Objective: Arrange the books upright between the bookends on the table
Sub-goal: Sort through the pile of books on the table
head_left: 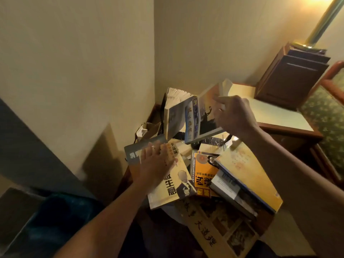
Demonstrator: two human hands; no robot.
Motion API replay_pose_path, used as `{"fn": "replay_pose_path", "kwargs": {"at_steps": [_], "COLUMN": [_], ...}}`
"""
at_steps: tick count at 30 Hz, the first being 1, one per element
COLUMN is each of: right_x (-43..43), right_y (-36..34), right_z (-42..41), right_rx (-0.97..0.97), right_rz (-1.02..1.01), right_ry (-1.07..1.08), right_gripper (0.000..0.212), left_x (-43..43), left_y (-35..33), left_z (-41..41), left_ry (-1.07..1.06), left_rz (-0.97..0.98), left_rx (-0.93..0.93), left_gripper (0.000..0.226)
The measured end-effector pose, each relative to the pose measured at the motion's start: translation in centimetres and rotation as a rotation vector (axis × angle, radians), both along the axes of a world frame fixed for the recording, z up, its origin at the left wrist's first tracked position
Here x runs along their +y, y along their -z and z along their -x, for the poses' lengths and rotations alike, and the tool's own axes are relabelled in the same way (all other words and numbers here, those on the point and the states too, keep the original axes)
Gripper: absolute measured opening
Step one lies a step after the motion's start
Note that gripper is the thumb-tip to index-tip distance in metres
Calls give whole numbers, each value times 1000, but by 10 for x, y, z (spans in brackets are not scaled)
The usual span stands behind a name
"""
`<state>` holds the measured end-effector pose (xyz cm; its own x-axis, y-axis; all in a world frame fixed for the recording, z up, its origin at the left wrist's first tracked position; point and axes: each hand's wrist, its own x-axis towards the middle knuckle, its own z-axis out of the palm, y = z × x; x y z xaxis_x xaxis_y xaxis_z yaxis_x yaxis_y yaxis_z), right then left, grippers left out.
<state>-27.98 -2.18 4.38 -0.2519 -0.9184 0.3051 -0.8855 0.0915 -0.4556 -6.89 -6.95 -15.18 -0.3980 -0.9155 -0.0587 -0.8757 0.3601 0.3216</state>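
Large black characters 生意 run down the cream cover of the book (pixel 170 175) lying flat at the near left of the pile, with 李嘉诚 printed small near its top edge (beside a figure in a suit). The left hand (pixel 156 162) lies palm down on it, fingers (pixel 149 151) spread flat and gripping nothing. An orange-covered book (pixel 203 169) sits just beside, its writing upside down to me. The right hand (pixel 236 114) reaches forward, fingers closed on the cover of a blue-spined book (pixel 197 120) held tilted above the desk (pixel 279 112), next to a thick paperback (pixel 174 112) standing with pages fanned. A yellow book (pixel 247 175) rests slanted across the pile.
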Motion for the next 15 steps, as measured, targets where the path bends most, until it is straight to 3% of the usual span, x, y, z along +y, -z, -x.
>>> {"fn": "replay_pose_path", "kwargs": {"at_steps": [2, 7, 12, 15], "right_x": [-33, -107, -145, -159], "right_y": [9, 44, 66, 64], "right_z": [-2, -17, -41, -53], "right_rx": [1, -6, -100, -159], "right_rz": [-48, -254, -366, -407], "right_ry": [11, 42, -6, -59], "right_gripper": [41, 22, 62, 71], "left_x": [1, -2, -1, -2], "left_y": [13, 18, 17, 20], "left_z": [3, 3, 5, 6], "left_ry": [8, -23, -41, -42], "left_rz": [35, 33, 50, 65], "left_rx": [-79, -27, -42, -77], "left_gripper": [82, 82, 85, 85]}}
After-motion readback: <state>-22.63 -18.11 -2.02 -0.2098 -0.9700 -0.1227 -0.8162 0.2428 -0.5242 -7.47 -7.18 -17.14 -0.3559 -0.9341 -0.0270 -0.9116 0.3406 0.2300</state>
